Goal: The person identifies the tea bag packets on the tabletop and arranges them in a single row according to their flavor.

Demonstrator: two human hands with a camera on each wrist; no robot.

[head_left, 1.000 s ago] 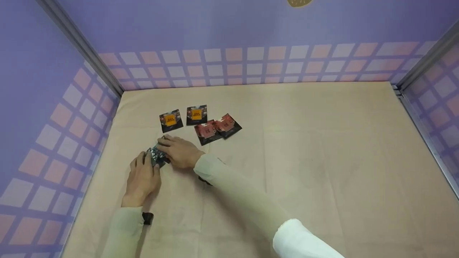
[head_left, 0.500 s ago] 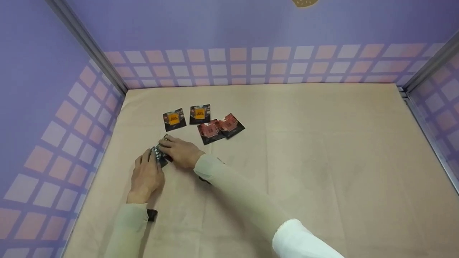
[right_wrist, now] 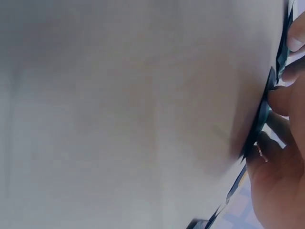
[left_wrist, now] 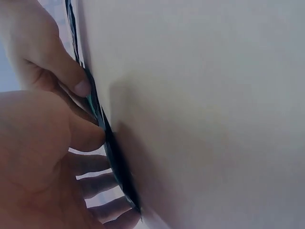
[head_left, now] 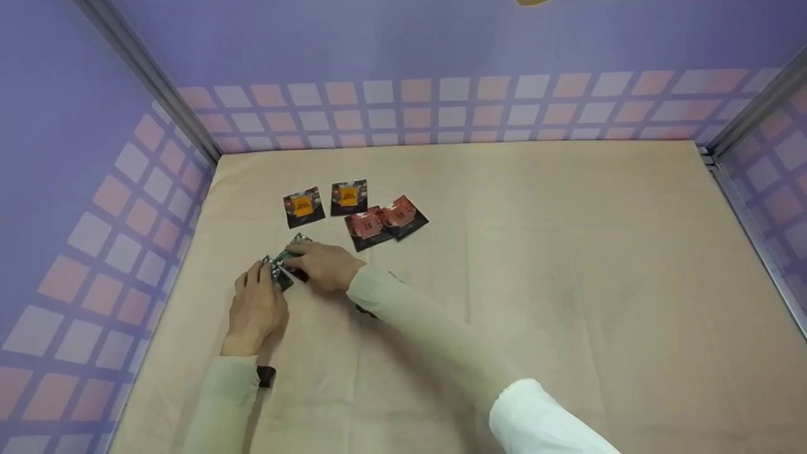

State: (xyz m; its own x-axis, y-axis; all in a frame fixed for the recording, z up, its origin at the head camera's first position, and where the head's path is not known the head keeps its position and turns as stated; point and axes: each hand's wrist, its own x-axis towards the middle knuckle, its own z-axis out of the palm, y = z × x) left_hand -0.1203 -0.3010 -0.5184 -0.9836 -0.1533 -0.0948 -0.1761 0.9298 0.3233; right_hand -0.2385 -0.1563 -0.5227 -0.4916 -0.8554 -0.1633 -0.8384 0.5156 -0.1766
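Two dark packets with blue-green printing lie under my hands at the table's left. My left hand (head_left: 257, 309) rests with fairly straight fingers on the left packet (head_left: 281, 277), its thumb at the near edge. In the left wrist view that packet (left_wrist: 116, 162) is edge-on, with the fingertips along it. My right hand (head_left: 328, 268) holds the other packet (head_left: 301, 238) between thumb and bent fingers, covering most of it. The right wrist view shows this packet (right_wrist: 259, 117) tilted, one corner a little raised. A narrow wedge of cloth separates the packets' near ends.
Two dark packets with orange labels, one on the left (head_left: 304, 207) and one on the right (head_left: 349, 197), lie beyond my hands. To their right, a red-printed packet (head_left: 369, 228) overlaps another red-printed packet (head_left: 403, 217). A cream cloth (head_left: 567, 265) covers the table, with walls around it.
My right hand has drawn back slightly to the right, uncovering more of its packet, and a wedge-shaped gap now shows between the two packets. The left hand stays on its packet.
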